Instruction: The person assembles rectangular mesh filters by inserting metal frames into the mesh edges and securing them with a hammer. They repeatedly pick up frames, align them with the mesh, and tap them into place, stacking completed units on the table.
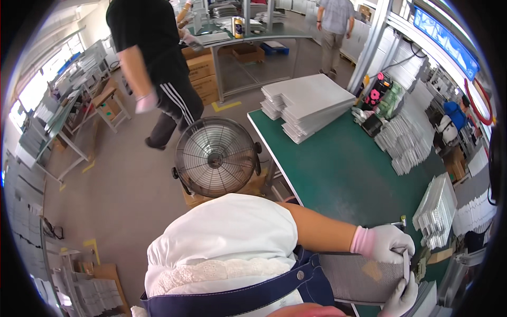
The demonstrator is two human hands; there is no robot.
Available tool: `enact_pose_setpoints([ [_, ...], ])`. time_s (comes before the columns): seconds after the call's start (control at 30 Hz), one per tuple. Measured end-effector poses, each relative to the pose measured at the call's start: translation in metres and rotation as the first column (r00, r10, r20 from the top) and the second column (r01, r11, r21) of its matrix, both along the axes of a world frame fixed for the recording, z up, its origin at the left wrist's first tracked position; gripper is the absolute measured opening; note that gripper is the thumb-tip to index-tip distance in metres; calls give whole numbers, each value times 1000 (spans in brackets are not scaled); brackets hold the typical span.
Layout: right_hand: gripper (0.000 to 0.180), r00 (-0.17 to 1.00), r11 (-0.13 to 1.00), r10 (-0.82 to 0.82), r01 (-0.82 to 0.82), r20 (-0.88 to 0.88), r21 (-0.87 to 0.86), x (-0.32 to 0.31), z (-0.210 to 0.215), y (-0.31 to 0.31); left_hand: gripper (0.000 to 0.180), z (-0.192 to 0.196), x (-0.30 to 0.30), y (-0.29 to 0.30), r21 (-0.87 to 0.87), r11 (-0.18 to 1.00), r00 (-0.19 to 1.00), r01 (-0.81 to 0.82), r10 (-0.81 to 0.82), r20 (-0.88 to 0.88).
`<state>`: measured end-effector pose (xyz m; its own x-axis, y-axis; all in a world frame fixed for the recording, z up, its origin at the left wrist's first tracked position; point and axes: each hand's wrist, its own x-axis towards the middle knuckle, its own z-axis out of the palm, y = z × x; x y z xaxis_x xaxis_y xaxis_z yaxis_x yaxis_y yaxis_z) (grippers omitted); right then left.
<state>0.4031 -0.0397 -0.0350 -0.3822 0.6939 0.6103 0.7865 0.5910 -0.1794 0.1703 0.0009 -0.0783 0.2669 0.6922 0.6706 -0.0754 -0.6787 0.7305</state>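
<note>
A flat grey panel (351,277) with a fine-textured surface and a tan patch lies close to my body at the lower right. Along its far right edge runs a thin whitish strip (406,265). My left hand (386,244), in a white glove with a pink cuff, is closed, with fingers and thumb pinching the upper end of that strip. Below it, my right hand (400,301), also gloved in white, has finger and thumb closed at the strip's lower end. Part of the right hand is cut off by the picture's lower edge.
A green-topped table (338,169) bears a stack of pale notched panels (309,103) and silvery stacked pieces (404,142) with another pile (435,211) nearer. Beside it stands a black floor fan (215,157). A person in black (153,58) walks past; another person (334,31) stands farther back.
</note>
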Motion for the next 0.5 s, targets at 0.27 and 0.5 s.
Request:
enact_pose_setpoints([
  [0.27,31,982,986,161,-164,-97,-21,25,-29,22,25,-8,3,10,329,923,979,-198,202,24],
  [0.5,31,997,981,3,-17,72,194,15,-26,13,30,-16,9,11,124,981,989,-148,146,20],
])
